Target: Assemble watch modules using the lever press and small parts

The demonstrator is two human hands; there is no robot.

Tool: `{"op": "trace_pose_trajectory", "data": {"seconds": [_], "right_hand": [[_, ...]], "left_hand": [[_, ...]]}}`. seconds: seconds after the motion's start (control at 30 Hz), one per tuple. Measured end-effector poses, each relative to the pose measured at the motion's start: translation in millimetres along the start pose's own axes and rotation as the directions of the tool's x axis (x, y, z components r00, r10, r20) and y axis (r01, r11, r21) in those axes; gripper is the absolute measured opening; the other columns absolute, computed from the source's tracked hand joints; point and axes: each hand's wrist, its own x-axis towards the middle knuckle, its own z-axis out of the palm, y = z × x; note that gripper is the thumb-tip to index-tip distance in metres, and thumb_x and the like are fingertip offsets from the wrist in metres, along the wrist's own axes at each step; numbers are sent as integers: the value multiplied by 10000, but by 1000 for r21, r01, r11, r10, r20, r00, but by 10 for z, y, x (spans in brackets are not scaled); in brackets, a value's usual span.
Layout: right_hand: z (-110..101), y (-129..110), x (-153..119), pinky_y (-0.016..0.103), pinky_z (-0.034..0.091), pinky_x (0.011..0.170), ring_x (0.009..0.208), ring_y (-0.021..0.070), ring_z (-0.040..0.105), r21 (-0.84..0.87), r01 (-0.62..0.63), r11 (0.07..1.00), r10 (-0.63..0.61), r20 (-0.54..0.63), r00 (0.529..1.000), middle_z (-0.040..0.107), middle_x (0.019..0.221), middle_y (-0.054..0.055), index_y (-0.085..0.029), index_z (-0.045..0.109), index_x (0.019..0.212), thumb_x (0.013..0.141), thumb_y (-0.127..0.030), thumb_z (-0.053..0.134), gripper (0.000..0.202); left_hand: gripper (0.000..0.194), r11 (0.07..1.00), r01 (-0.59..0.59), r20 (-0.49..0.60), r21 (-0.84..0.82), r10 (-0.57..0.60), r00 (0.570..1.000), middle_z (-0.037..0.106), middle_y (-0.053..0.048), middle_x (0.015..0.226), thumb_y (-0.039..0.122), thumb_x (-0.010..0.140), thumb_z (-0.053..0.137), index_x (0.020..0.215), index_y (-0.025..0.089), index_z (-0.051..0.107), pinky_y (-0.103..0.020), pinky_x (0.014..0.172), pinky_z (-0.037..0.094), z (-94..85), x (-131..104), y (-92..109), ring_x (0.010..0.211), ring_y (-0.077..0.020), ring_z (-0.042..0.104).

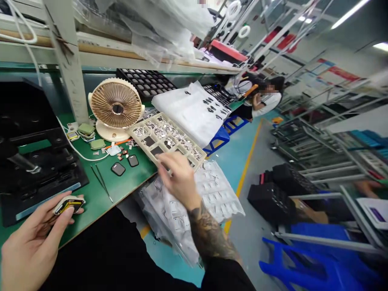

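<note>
In the head view, the left hand (36, 238) holds a smartwatch body (69, 204) above the near edge of the green workbench (129, 184), just in front of a black fixture (45, 178). Its thumb presses on the near side and the fingers curl round behind, bent in to the narrow width of the casing. The body is tilted, showing a pale shell with dark and yellow parts inside.

The right hand (178, 178) is over the near end of a compartmented parts tray (143, 147), whose cells hold many small pale pieces. Its thumb and forefinger are drawn close together, pointing down at the cells; blur hides the tips, so I cannot tell whether they pinch anything or touch the tray.

Between the hands lie tweezers (107, 191) and two black rounded-square pieces (118, 169), with a desk fan (117, 103) behind.

The watch body looks light and rigid, its smooth shell probably a little slippery. The exposed inside is likely the fragile part, so the outer rim of the shell seems the best hold, with thumb and fingers on opposite sides and off the yellow part. The tray pieces look tiny and very light, better suited to fingertips or tweezers.
</note>
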Motion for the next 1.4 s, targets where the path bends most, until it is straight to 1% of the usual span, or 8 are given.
{"op": "trace_pose_trajectory", "data": {"seconds": [0.1, 0.23, 0.67, 0.9, 1.1, 1.23, 1.3, 1.4], "right_hand": [[-294, 669, 244, 442, 564, 965, 1050, 278, 721, -165, -189, 968, 212, 132, 968, 805, 1107, 106, -217, 788, 1187, 1091, -191, 590, 222], [-215, 1189, 545, 387, 526, 938, 1007, 262, 686, -289, -250, 924, 342, 336, 878, 770, 1068, 97, -205, 819, 1092, 1005, -213, 723, 130], [113, 1455, 794, 391, 385, 729, 652, 134, 536, -223, -341, 913, 406, 426, 809, 687, 755, 49, -159, 790, 777, 804, -46, 921, 176], [63, 1299, 868, 384, 431, 752, 688, 158, 608, -256, -346, 903, 426, 418, 802, 759, 825, 104, -140, 820, 871, 845, -68, 880, 97], [28, 1248, 852, 302, 471, 735, 717, 147, 646, -228, -368, 902, 432, 438, 788, 766, 791, 37, -162, 775, 803, 851, -102, 848, 106], [-141, 1096, 775, 321, 536, 780, 750, 166, 678, -198, -412, 890, 455, 301, 838, 789, 851, 44, -153, 804, 1004, 933, -193, 792, 83], [-235, 854, 658, 349, 575, 805, 777, 181, 693, -129, -386, 914, 404, 174, 898, 804, 915, 56, -164, 814, 1116, 981, -259, 767, 171], [-227, 310, 417, 399, 632, 844, 858, 218, 749, 83, -208, 975, 213, -54, 976, 822, 971, 56, -235, 843, 1066, 1009, -312, 801, 104]], "left_hand": [[516, 1000, 17, 32, -20, -16, 999, 903, -1, 1146, 557, 918, 915, 1369, 314, 847, -128, 915, 674, 55, -9, -54, 856, -176, 866], [461, 998, -4, 2, -68, 5, 1000, 897, -15, 1128, 514, 941, 908, 1336, 287, 838, -127, 915, 677, 62, -33, -51, 872, -169, 861], [249, 895, -16, 31, -445, 33, 999, 832, -159, 1315, 337, 1093, 788, 1254, 191, 667, -351, 841, 731, 109, 42, 184, 1084, -300, 876], [252, 871, 30, 58, -490, -2, 998, 859, -125, 1222, 350, 1106, 780, 1264, 202, 649, -352, 940, 720, 72, -14, 154, 1162, -294, 859], [441, 890, 51, -9, -453, -62, 998, 871, -109, 1276, 402, 1042, 857, 1364, 249, 597, -354, 930, 736, 66, -32, 141, 1085, -289, 884], [375, 912, 24, -35, -409, -42, 999, 879, -72, 1175, 406, 997, 892, 1186, 258, 602, -330, 818, 721, 44, -57, 69, 981, -278, 881], [299, 949, -22, -15, -315, 18, 1000, 850, -20, 967, 393, 1012, 868, 1171, 252, 656, -289, 717, 657, 24, -66, 12, 793, -219, 821], [180, 982, -145, 71, -118, 154, 986, 800, -13, 961, 364, 1063, 803, 1202, 255, 766, -271, 660, 532, 9, -58, -8, 739, -164, 694]]}}
